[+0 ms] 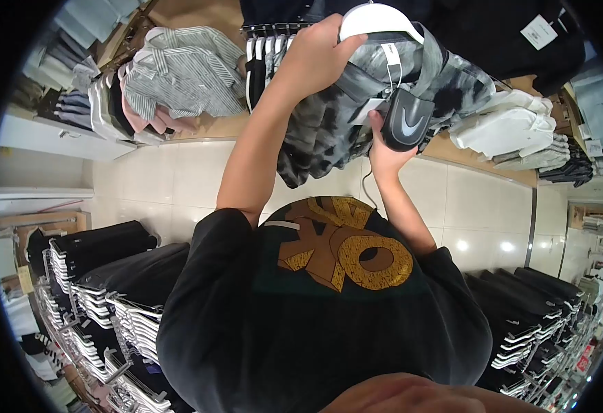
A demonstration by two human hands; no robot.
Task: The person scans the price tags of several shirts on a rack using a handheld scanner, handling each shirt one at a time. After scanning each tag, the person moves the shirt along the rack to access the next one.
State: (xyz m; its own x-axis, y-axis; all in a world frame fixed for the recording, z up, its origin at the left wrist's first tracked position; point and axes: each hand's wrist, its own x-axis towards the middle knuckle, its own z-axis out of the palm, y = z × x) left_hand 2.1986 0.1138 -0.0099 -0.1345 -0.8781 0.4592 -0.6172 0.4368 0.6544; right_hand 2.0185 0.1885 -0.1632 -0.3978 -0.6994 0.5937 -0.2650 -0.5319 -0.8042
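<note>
While the view looks straight down over a black T-shirt [329, 323] with a gold print, both hands are raised toward 12 o'clock. One hand [315, 58] appears on the left of the picture and the other hand [384, 148] on the right; which is the person's left or right I cannot tell for sure, since the view seems flipped. The hand at about 11 o'clock is closed around the top of a grey tie-dye shirt [356, 103], just under its white hanger [377, 17]. The hand at about 1 o'clock grips a black scanner [408, 120] with a white swoosh mark, pressed close against the shirt beside a white tag [392, 55] that hangs from the hanger. The shirt hangs between the two forearms, just above the floor [177, 186] of pale tiles. Striped shirts [177, 72] lie stacked at 10 o'clock, folded white clothes [508, 127] at 2 o'clock, and racks of dark clothes [109, 289] on white hangers fill 8 o'clock and 4 o'clock.
</note>
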